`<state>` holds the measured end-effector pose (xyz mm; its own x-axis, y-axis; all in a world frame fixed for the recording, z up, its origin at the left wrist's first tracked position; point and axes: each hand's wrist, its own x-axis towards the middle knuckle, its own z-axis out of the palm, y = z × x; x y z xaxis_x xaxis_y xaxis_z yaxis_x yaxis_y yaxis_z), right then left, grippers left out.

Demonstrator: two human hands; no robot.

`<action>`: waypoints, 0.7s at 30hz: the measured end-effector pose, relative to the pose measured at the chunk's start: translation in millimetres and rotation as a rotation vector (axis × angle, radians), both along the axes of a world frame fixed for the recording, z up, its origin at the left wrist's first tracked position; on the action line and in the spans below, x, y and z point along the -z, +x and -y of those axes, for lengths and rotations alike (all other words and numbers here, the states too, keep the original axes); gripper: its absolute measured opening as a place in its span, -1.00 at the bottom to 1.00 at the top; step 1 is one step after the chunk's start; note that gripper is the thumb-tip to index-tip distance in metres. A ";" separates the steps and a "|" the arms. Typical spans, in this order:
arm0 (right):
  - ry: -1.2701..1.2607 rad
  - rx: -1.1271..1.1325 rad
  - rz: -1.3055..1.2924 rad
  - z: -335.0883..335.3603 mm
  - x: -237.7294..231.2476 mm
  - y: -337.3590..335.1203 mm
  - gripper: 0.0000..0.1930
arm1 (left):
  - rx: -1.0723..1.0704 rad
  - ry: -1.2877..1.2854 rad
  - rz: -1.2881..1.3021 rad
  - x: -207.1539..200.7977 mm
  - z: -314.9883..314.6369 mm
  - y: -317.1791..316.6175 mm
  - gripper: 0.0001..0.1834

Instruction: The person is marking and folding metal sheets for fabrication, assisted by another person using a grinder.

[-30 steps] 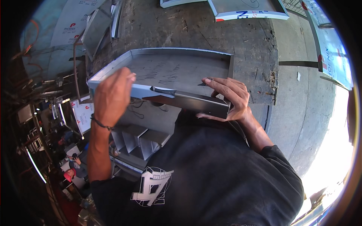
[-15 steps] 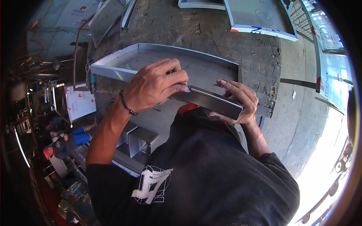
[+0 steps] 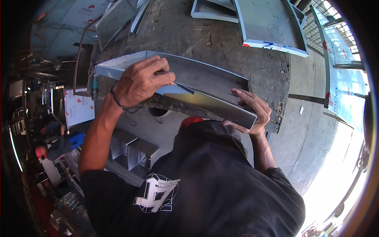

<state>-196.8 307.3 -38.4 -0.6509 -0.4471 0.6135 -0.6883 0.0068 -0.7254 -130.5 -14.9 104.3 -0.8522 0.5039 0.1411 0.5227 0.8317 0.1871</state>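
Note:
A shallow sheet-metal tray with upright sides lies across the near edge of the workbench. My left hand is closed in a pinch on a strip of protective film, which is partly lifted from the tray's near side wall. Bare shiny metal shows right of the film; a pale covering remains toward the left. My right hand grips the tray's near right corner, thumb below and fingers above the rim.
The worn wooden workbench carries another metal tray at far right and sheet-metal parts at far left. Metal boxes stand below, at left. Another person is at lower left. Film-covered sheets stand at right.
My left hand has moved left, pulling the film along the side wall and baring more metal. My right hand still holds the corner. The view has shifted slightly.

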 end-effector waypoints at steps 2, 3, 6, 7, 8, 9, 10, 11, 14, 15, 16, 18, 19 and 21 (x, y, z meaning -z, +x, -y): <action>-0.008 -0.004 -0.016 -0.2 0.3 -1.5 -0.17 | -0.031 -0.014 -0.017 -1.4 11.9 5.2 -0.80; 0.018 0.002 0.002 -0.8 -0.8 -1.8 -0.16 | -0.055 -0.025 -0.025 -2.4 17.8 7.7 -0.81; 0.045 0.018 0.022 -2.3 0.5 -4.7 -0.15 | -0.134 -0.068 -0.063 -6.1 34.8 13.9 -0.82; 0.041 0.024 0.026 -1.8 0.9 -6.5 -0.15 | -0.140 -0.068 -0.068 -7.2 41.3 16.4 -0.82; 0.041 0.019 0.021 -1.4 0.2 -7.9 -0.15 | -0.185 -0.059 -0.086 -7.6 48.7 18.6 -0.81; 0.044 0.022 0.024 -1.3 -0.8 -8.5 -0.14 | -0.230 -0.050 -0.105 -8.3 56.4 20.7 -0.81; 0.049 0.023 0.026 0.1 -1.3 -9.2 -0.13 | -0.239 -0.048 -0.110 -8.4 66.9 24.5 -0.81; 0.049 0.017 0.021 0.4 -2.4 -9.5 -0.13 | -0.272 -0.082 -0.122 -9.8 77.1 27.5 -0.81; 0.064 0.014 0.059 -0.9 -6.6 -10.1 -0.18 | -0.317 -0.112 -0.140 -12.0 93.2 32.4 -0.83; 0.067 0.024 0.065 -1.2 -7.4 -10.4 -0.18 | -0.327 -0.110 -0.143 -12.5 96.5 33.2 -0.85; 0.068 0.031 0.073 -1.5 -7.6 -10.5 -0.18 | -0.331 -0.111 -0.146 -12.1 99.5 35.3 -0.85; 0.062 0.024 0.067 -2.0 -6.3 -11.5 -0.17 | -0.428 0.053 -0.075 -11.2 103.9 40.1 -0.93; 0.058 0.023 0.066 -0.9 -4.3 -12.5 -0.17 | -0.432 0.051 -0.078 -10.8 100.2 40.3 -0.93; 0.063 0.036 0.049 0.5 -2.9 -14.0 -0.13 | -0.499 0.387 -0.106 -8.8 77.4 34.5 -0.87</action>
